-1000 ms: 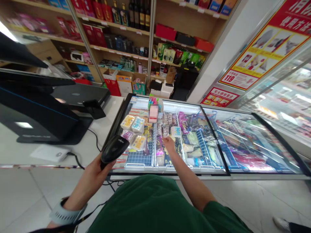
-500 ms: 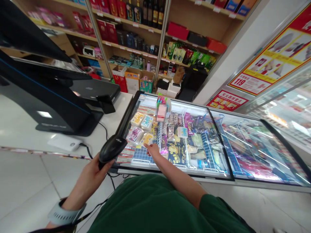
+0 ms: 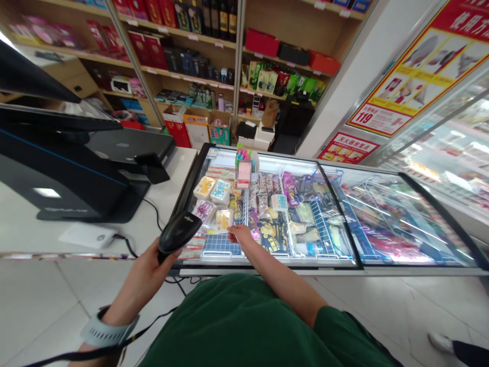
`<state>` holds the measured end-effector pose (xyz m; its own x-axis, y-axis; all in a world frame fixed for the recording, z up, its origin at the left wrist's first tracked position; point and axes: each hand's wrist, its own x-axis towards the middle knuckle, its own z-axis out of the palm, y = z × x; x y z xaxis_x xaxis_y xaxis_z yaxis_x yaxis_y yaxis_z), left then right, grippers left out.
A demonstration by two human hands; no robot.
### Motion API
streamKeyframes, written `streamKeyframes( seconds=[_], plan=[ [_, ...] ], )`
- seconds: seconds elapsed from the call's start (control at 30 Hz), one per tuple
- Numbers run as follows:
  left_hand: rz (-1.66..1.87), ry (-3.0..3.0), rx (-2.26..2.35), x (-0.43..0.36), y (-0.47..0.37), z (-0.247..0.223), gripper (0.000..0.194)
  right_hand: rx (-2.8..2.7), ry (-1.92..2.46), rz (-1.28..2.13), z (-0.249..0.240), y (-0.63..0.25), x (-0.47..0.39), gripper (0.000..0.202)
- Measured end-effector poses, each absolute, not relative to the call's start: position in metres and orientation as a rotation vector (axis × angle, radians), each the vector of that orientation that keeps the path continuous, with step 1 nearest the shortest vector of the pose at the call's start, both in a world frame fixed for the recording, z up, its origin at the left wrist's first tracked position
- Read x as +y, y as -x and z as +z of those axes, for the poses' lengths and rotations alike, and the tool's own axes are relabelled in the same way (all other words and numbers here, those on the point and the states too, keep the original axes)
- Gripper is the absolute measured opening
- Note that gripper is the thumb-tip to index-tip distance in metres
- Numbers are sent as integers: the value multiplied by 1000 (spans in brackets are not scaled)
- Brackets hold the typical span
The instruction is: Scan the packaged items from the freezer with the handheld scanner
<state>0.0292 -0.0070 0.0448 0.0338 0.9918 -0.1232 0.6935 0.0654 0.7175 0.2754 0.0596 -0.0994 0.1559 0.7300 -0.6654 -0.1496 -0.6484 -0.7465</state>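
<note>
My left hand [image 3: 147, 272] is closed around the handle of a black barcode scanner [image 3: 179, 232], whose head points up and right over the freezer's near left corner. At the lower right corner of a clear plastic box with a yellow label [image 3: 223, 220], my right hand [image 3: 240, 235] has its fingers pinched together on the edge. Beside that box lie a purple-labelled box [image 3: 204, 211], a blue-labelled box [image 3: 220, 191] and another yellow-labelled box [image 3: 204, 187]. All are on the glass top of a chest freezer [image 3: 273, 265]. Farther right is one more blue-labelled box [image 3: 279, 202].
To the left stands a black checkout terminal [image 3: 84, 173] on a white counter [image 3: 23, 229], with a white device [image 3: 89, 235] and cable. A holder of colourful items [image 3: 244, 158] is at the freezer's far side. Stocked shelves [image 3: 191, 71] rise behind. A person's shoe [image 3: 441, 342] shows lower right.
The view has swung a little to the right. The yellow-labelled box by my right hand has turned slightly. My left hand still holds the scanner. A shoe has appeared at lower right.
</note>
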Motion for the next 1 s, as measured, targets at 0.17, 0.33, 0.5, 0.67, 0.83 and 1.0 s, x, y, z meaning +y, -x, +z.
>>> streamKeyframes(
  seconds=[0.17, 0.33, 0.5, 0.67, 0.83, 1.0],
  plan=[
    [556, -1773, 1663, -3, -45, 50, 49, -640, 1694, 1464, -94, -304, 53, 12],
    [470, -1929, 1517, 8, -68, 53, 43, -788, 1667, 1224, -82, -342, 49, 9],
    [411, -2051, 1353, 21, -98, 52, 37, -886, 1667, 1039, -70, -372, 45, 15],
    [417, -2108, 1308, 29, -124, 54, 30, -973, 1635, 926, -65, -389, 39, 18],
    [387, -2131, 1269, 34, -136, 55, 28, -979, 1622, 912, -67, -398, 36, 19],
    [389, -2130, 1275, 38, -143, 53, 31, -964, 1594, 897, -69, -403, 36, 18]
  ],
)
